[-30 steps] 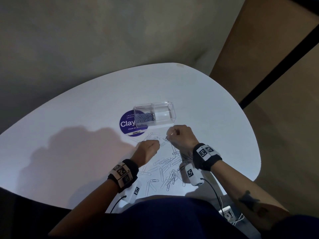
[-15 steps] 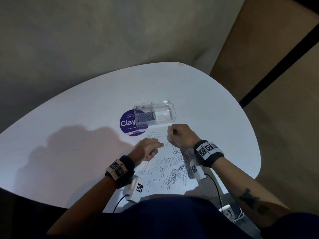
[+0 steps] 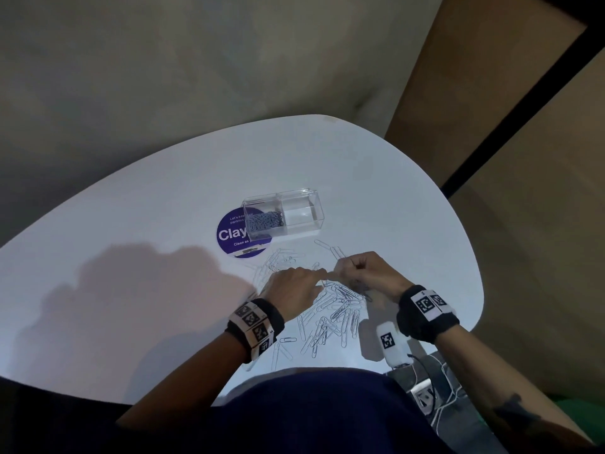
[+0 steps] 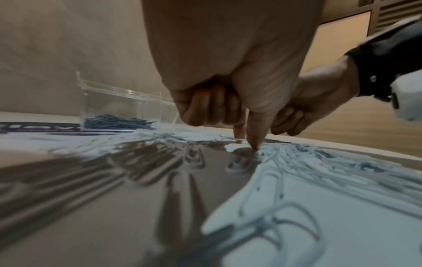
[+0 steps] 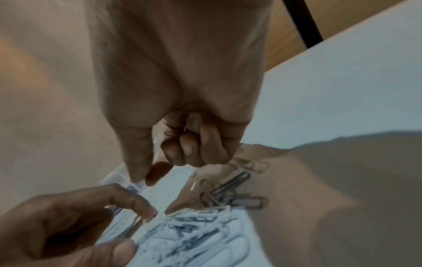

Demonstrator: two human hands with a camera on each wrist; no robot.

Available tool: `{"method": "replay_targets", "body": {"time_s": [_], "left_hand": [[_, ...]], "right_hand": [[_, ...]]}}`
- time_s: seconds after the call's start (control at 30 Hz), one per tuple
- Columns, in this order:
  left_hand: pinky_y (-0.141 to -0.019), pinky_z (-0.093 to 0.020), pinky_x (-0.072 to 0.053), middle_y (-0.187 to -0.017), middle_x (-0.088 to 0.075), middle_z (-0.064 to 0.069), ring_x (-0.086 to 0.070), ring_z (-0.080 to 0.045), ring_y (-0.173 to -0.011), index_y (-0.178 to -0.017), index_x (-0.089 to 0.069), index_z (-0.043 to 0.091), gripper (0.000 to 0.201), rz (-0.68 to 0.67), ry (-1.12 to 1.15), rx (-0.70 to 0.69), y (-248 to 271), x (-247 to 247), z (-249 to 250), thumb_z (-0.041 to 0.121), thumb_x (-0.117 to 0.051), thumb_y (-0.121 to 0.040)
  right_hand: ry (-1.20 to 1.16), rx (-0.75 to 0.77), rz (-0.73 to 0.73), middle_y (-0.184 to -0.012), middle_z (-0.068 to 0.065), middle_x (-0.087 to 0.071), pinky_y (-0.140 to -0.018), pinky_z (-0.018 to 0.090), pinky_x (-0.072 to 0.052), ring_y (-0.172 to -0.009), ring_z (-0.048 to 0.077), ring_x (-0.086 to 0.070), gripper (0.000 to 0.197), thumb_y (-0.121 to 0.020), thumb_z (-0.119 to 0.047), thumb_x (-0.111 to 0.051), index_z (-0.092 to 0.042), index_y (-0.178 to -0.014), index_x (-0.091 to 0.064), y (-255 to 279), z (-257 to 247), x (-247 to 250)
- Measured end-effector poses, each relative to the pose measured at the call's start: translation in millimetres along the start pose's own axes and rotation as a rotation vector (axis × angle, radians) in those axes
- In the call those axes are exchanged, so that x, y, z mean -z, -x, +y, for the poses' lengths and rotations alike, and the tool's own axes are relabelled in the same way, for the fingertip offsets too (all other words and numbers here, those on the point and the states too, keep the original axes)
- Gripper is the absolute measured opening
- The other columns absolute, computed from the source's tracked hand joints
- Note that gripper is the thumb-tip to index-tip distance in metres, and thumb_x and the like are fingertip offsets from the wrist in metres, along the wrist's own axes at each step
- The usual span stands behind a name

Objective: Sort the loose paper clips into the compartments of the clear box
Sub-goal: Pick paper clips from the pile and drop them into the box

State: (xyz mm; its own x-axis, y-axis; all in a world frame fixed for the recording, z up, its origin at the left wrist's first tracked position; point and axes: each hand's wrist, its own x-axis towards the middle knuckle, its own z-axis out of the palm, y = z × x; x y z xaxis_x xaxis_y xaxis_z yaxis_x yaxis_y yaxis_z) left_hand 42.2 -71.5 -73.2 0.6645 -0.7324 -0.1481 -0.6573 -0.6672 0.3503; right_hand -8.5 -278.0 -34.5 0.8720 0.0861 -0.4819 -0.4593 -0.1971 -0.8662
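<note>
A round purple sticker [image 3: 233, 235] lies on the white table [image 3: 163, 198], and I can read "Clay" in big white letters on it, with "Clean as" below; the rest is hidden under the clear box [image 3: 283, 213], which sits partly on top of it. The box has two compartments: the left one holds a heap of dark paper clips [image 3: 264, 221], the right one looks bare.

The loose paper clips [image 3: 330, 309] are scattered between the box and my body, thickest under and between my hands. The table's curved edge runs near my right wrist; to my left, open white surface stretches far, crossed by my shadow. Beyond the box there is more bare tabletop up to the far rim.

My left hand [image 3: 291, 288] is low over the clips, most fingers curled into the palm, with the index finger [image 4: 238, 130] and thumb [image 4: 256, 137] pointing down so their tips touch the table among the clips. Whether a clip is caught between them I cannot tell; that view is blurred there.

My right hand [image 3: 363, 273] is just beside it, closed in a loose fist. The right wrist view shows at least one dark clip [image 5: 170, 133] tucked inside my curled fingers [image 5: 194, 144], thumb and index tip near each other below.
</note>
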Motion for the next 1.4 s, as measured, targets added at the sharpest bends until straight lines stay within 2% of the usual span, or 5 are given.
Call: {"method": "replay_targets", "body": {"time_s": [0.2,0.6,0.77,0.97,1.4], "left_hand": [[-0.08,-0.039,-0.052,-0.105,-0.071,0.0,-0.066,-0.028,-0.095,-0.118,-0.052,0.033,0.026,0.029,-0.008,0.088,5.3,-0.7,-22.9,0.041,-0.048,-0.094],[-0.077,-0.039,-0.052,-0.104,-0.071,0.003,-0.066,-0.025,-0.091,-0.114,-0.058,0.032,0.023,-0.038,-0.064,0.041,0.6,-0.7,-11.3,0.038,-0.044,-0.097],[-0.073,-0.04,-0.053,-0.101,-0.071,0.0,-0.067,-0.028,-0.089,-0.114,-0.056,0.029,0.023,0.008,-0.074,0.024,-5.2,-1.7,2.6,0.04,-0.047,-0.096],[-0.065,-0.041,-0.055,-0.083,-0.07,0.0,-0.065,-0.029,-0.072,-0.097,-0.061,0.024,0.015,-0.056,-0.114,0.066,-8.9,2.4,3.8,0.023,-0.047,-0.092],[-0.079,-0.04,-0.051,-0.089,-0.065,-0.004,-0.06,-0.028,-0.084,-0.092,-0.058,0.014,0.019,-0.234,0.099,0.204,-2.3,13.2,-10.3,0.03,-0.059,-0.083]], "right_hand": [[0.38,0.075,0.085,-0.068,-0.007,-0.072,-0.061,0.025,-0.047,-0.057,0.011,-0.06,0.04,-0.081,-0.004,-0.068,-0.034,-0.055,-0.065,5.1,10.4,8.9],[0.566,0.142,0.095,-0.054,-0.003,-0.06,-0.06,0.035,-0.05,-0.045,0.007,-0.05,0.02,-0.079,-0.009,-0.062,-0.02,-0.063,-0.057,0.9,12.5,-3.6],[0.476,0.116,0.237,-0.082,0.0,-0.076,-0.078,0.036,-0.058,-0.074,0.018,-0.072,0.022,-0.089,-0.009,-0.061,-0.025,-0.09,-0.076,-2.6,17.7,2.1],[0.631,0.047,0.214,-0.051,-0.009,-0.052,-0.06,0.032,-0.047,-0.051,0.01,-0.041,0.009,-0.066,-0.019,-0.057,-0.015,-0.061,-0.051,12.2,14.5,14.9],[0.794,0.013,0.151,-0.062,-0.012,-0.064,-0.067,0.028,-0.051,-0.063,0.005,-0.058,0.019,-0.067,-0.017,-0.074,-0.026,-0.063,-0.058,14.8,31.9,9.2]]}}
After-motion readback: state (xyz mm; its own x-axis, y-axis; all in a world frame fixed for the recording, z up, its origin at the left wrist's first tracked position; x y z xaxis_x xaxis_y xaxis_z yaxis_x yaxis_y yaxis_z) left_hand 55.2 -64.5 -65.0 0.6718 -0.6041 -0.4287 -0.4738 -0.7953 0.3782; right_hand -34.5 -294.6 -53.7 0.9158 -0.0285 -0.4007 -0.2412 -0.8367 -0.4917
